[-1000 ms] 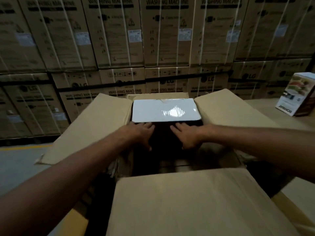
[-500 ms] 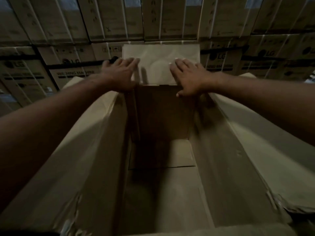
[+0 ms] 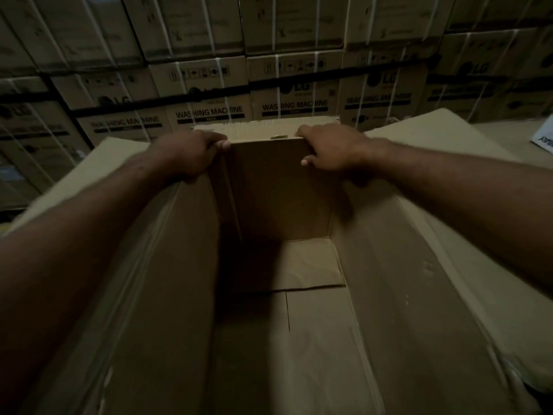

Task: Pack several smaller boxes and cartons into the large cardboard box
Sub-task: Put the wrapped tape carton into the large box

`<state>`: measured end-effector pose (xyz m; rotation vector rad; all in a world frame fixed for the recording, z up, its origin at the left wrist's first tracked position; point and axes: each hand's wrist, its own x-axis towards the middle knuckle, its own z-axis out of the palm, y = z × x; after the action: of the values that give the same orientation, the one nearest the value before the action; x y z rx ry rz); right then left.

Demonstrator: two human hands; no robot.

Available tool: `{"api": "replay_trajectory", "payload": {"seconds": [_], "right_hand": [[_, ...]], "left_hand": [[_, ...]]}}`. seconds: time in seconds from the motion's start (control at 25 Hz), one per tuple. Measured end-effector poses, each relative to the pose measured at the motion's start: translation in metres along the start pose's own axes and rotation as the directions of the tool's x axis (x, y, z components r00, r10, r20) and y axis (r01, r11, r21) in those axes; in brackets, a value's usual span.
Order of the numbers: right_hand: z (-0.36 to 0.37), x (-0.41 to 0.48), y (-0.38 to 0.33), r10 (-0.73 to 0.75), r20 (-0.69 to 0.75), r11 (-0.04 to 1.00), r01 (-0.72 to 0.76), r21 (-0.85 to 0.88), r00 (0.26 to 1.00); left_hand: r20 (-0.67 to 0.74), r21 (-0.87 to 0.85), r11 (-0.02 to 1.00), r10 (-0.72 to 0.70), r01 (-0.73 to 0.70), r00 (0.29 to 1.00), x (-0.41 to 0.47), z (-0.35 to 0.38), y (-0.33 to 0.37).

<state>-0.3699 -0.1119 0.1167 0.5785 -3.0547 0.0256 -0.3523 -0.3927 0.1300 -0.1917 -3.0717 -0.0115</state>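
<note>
The large cardboard box (image 3: 404,295) fills the view, open at the top, and I look straight down into it. Only its bare floor flaps show inside; no smaller box is visible in it. My left hand (image 3: 188,155) grips the far wall's top edge at the left corner, fingers curled over the rim. My right hand (image 3: 329,148) grips the same edge at the right corner, thumb on the inner face. The far flap (image 3: 263,127) stands folded back behind both hands. The side flaps spread outward left and right.
A wall of stacked washing machine cartons (image 3: 209,112) rises right behind the box. The corner of a printed white carton (image 3: 544,136) shows at the right edge on a cardboard surface.
Both hands went from flat on the far flap to curled over the far wall's rim. The flap is pushed further back. A second ago my hands were at a white box in the opening.
</note>
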Motion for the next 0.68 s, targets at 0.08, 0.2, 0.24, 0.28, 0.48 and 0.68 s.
{"api": "replay_trajectory", "payload": {"seconds": [0.08, 0.2, 0.24, 0.28, 0.48, 0.68], "right_hand": [[0.001, -0.007, -0.007, 0.015, -0.039, 0.996, -0.018, -0.089, 0.999], [0.004, -0.035, -0.025, -0.017, -0.086, 0.96, -0.008, -0.281, 0.996], [0.008, -0.049, -0.03, -0.002, -0.085, 0.933, -0.028, -0.358, 0.996], [0.013, -0.065, -0.034, 0.05, -0.071, 0.897, -0.076, -0.436, 0.996], [0.026, -0.117, -0.035, 0.302, 0.084, 0.749, -0.182, -0.637, 0.95], [-0.011, -0.158, -0.059, 0.226, 0.029, 0.937, -0.209, -0.281, 0.974]], "left_hand": [[0.007, 0.136, 0.991, 0.004, -0.005, 1.0, -0.007, -0.004, 0.003], [0.14, 0.23, 0.973, -0.068, 0.034, 0.988, -0.029, -0.008, 0.004], [0.169, 0.227, 0.971, -0.119, 0.078, 0.978, -0.04, -0.007, 0.004], [0.174, 0.244, 0.964, -0.155, 0.11, 0.972, -0.052, -0.004, 0.003], [0.107, 0.281, 0.956, -0.123, 0.089, 0.987, -0.088, 0.005, 0.012], [0.192, 0.178, 0.982, 0.035, -0.069, 0.981, -0.131, -0.02, 0.023]]}}
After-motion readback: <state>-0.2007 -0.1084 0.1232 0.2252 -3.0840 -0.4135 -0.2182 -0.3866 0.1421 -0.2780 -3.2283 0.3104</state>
